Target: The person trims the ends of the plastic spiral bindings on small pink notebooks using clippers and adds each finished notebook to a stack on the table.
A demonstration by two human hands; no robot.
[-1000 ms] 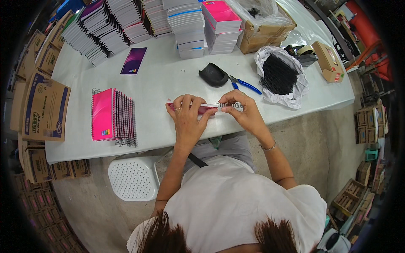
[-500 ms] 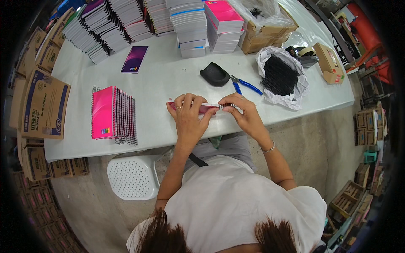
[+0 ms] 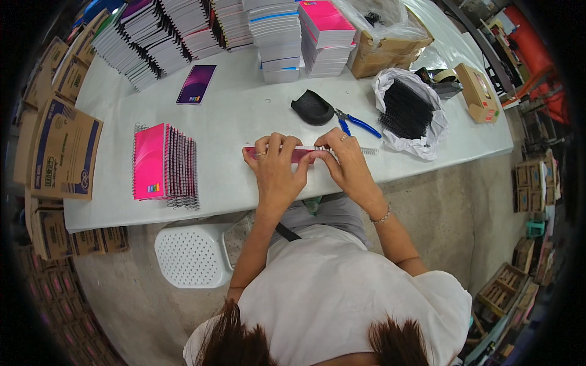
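A small pink notebook (image 3: 298,156) stands on its edge near the table's front, its page edges facing up. My left hand (image 3: 276,168) is closed around its left part, thumb on the near side. At the right end, my right hand (image 3: 349,163) pinches with thumb and index finger. A thin wire-like spiral coil (image 3: 370,150) sticks out to the right from behind that hand; how far it runs into the notebook is hidden. Beyond the hands lie blue-handled pliers (image 3: 364,125) and a black, scoop-shaped piece (image 3: 312,108).
Pink spiral notebooks (image 3: 149,163) are stacked at left, near a purple notebook (image 3: 196,85). Tall notebook piles (image 3: 274,46) line the back. Black coils (image 3: 406,110) fill a white wrapping at right, beside a tape dispenser (image 3: 448,82). A white stool (image 3: 192,256) stands below the table.
My right hand has shifted slightly left along the notebook, its fingers regripping at the end. The coil now shows to the right of this hand.
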